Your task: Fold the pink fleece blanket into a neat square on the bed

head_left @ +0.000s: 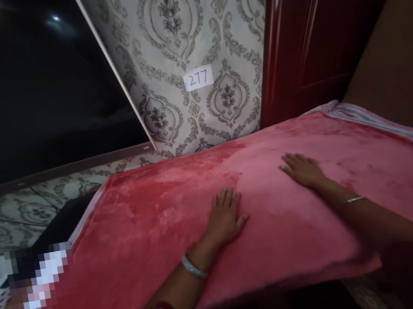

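Observation:
A plush blanket (162, 267) in red and pink is spread out before me, its pile brushed into lighter and darker patches. My left hand (225, 217) lies flat on it near the middle, fingers spread and holding nothing. Farther right, my right hand (302, 169) also rests palm down on the pink part, its fingers stretched out. A wide bracelet (194, 267) circles my left wrist, and a thin bangle (355, 199) is on the right one. The surface beneath the blanket is hidden.
Behind the blanket rises a patterned wall (221, 4) with a paper label (198, 78) reading 277. A large television (33, 93) is at the left, a dark red door (301, 33) at the right. Striped fabric (395, 125) lies along the right edge. Pixelated blur covers part of the left side.

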A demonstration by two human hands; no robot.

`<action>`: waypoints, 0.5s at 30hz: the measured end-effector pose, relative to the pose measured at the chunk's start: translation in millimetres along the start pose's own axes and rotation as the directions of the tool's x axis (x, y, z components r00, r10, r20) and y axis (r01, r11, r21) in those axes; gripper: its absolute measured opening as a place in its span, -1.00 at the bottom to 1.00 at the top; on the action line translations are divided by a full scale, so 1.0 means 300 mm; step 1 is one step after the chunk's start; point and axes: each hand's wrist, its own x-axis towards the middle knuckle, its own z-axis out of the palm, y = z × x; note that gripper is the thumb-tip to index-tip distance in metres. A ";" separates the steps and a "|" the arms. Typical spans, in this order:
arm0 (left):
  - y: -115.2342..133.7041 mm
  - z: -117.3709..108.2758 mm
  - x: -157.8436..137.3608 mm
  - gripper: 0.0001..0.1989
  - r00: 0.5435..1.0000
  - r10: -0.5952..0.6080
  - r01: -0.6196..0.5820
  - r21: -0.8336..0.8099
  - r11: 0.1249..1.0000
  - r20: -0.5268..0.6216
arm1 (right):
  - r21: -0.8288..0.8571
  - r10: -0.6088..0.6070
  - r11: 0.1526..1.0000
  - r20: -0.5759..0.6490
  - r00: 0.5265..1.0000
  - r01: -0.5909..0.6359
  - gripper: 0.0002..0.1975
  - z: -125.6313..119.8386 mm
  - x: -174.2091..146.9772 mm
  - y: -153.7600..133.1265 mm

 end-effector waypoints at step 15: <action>0.002 0.007 0.009 -0.32 1.000 -0.019 0.019 0.006 1.000 -0.017 | 0.083 0.604 0.796 -0.075 0.793 -0.599 -0.12 -0.112 -0.331 0.414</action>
